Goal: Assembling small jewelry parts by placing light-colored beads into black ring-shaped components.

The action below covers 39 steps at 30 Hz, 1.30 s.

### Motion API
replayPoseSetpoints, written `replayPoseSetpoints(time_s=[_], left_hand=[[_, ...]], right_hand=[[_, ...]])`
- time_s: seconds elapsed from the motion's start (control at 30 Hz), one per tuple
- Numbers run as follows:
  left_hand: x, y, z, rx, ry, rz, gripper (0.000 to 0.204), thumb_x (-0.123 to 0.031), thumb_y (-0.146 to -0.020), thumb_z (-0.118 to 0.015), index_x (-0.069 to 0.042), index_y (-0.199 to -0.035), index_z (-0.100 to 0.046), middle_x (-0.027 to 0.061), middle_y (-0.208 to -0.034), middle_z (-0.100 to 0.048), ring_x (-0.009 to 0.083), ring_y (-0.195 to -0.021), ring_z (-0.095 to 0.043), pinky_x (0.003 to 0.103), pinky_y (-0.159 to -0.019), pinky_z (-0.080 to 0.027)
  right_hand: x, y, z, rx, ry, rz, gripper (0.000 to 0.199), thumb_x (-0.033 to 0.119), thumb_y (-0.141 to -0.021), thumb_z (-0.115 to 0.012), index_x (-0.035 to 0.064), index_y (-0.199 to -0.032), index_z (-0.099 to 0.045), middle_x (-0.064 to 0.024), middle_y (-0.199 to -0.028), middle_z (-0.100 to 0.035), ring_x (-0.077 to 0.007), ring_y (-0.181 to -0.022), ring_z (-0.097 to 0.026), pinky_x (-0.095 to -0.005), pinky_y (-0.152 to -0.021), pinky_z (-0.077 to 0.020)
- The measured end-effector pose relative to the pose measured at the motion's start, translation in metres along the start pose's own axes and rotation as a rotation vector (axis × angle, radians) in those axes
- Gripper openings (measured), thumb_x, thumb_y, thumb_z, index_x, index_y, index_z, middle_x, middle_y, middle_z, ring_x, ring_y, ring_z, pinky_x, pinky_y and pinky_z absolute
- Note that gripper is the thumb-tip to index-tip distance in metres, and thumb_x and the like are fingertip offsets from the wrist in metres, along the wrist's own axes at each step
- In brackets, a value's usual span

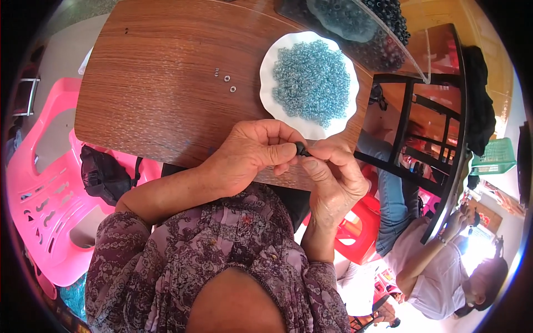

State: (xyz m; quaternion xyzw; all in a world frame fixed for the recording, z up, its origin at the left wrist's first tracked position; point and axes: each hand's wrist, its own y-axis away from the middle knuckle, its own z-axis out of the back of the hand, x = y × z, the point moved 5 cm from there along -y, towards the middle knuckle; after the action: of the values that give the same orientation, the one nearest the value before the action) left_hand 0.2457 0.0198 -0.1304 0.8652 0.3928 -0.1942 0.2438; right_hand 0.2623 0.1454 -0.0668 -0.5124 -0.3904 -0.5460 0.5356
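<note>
Between my two hands, just past the table's near edge, is a small black rounded piece [301,148]; its exact kind is too small to make out. My left hand [258,149] pinches it between thumb and forefinger. From the other side, the thumb and fingertips of my right hand [334,176] close on the same piece. Right beyond my hands stands a white scalloped plate [267,83] heaped with small clear bluish rings [313,83]. A few loose rings [227,78] lie on the wooden table [161,83] to the left of the plate.
A clear plastic bin [355,28] with black round pieces stands at the far right. Left of me is a pink chair [50,227] with a black bag [102,176]. A red stool [358,233] is at my right, and another person [438,266] sits beyond it.
</note>
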Motion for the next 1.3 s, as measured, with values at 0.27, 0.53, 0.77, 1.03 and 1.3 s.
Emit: replayPoseSetpoints(time_s=[0.27, 0.53, 0.77, 1.03, 1.3], left_hand=[[0.0, 0.002, -0.003, -0.004, -0.03, 0.0, 0.016, -0.007, -0.087, -0.059, 0.004, -0.099, -0.058, 0.0046, -0.08, -0.059, 0.0094, -0.068, -0.052, 0.023, -0.063, -0.043], [-0.002, 0.003, -0.006, -0.005, -0.086, 0.021, 0.016, -0.007, -0.086, -0.059, 0.003, -0.099, -0.059, 0.0046, -0.08, -0.06, 0.0096, -0.068, -0.054, 0.023, -0.063, -0.045], [0.002, 0.0, -0.005, 0.013, 0.007, 0.033, 0.018, -0.009, -0.086, -0.061, 0.004, -0.099, -0.059, 0.0054, -0.08, -0.06, 0.0113, -0.067, -0.055, 0.024, -0.061, -0.046], [0.002, -0.001, -0.004, 0.023, 0.027, 0.019, 0.02, -0.012, -0.086, -0.061, 0.004, -0.098, -0.059, 0.0058, -0.079, -0.06, 0.0115, -0.067, -0.054, 0.024, -0.062, -0.044], [0.002, -0.002, -0.001, 0.007, -0.02, 0.005, 0.018, -0.01, -0.086, -0.061, 0.004, -0.097, -0.059, 0.0051, -0.078, -0.059, 0.0109, -0.067, -0.054, 0.024, -0.062, -0.044]], right_hand=[[0.0, 0.0, 0.004, 0.01, -0.039, -0.029, 0.019, -0.013, -0.069, -0.068, -0.0028, -0.084, -0.064, -0.0077, -0.086, -0.06, -0.0135, -0.079, -0.057, -0.0236, -0.071, -0.0462], [-0.007, 0.0, 0.009, -0.02, -0.195, -0.169, 0.02, -0.013, -0.069, -0.069, -0.0031, -0.086, -0.064, -0.0093, -0.086, -0.064, -0.0142, -0.076, -0.059, -0.0251, -0.072, -0.0491], [-0.03, 0.005, 0.012, 0.006, -0.553, -0.465, 0.019, -0.005, -0.071, -0.071, -0.0054, -0.088, -0.062, -0.0107, -0.085, -0.065, -0.013, -0.069, -0.059, -0.0227, -0.064, -0.0487], [-0.029, 0.004, 0.008, -0.026, -0.58, -0.501, 0.017, -0.004, -0.073, -0.069, -0.0054, -0.088, -0.062, -0.0109, -0.082, -0.065, -0.0127, -0.065, -0.058, -0.0226, -0.061, -0.0471], [-0.021, 0.002, 0.009, -0.026, -0.403, -0.43, 0.017, -0.008, -0.07, -0.07, -0.0047, -0.085, -0.064, -0.0094, -0.08, -0.066, -0.0126, -0.069, -0.06, -0.0226, -0.065, -0.0488]])
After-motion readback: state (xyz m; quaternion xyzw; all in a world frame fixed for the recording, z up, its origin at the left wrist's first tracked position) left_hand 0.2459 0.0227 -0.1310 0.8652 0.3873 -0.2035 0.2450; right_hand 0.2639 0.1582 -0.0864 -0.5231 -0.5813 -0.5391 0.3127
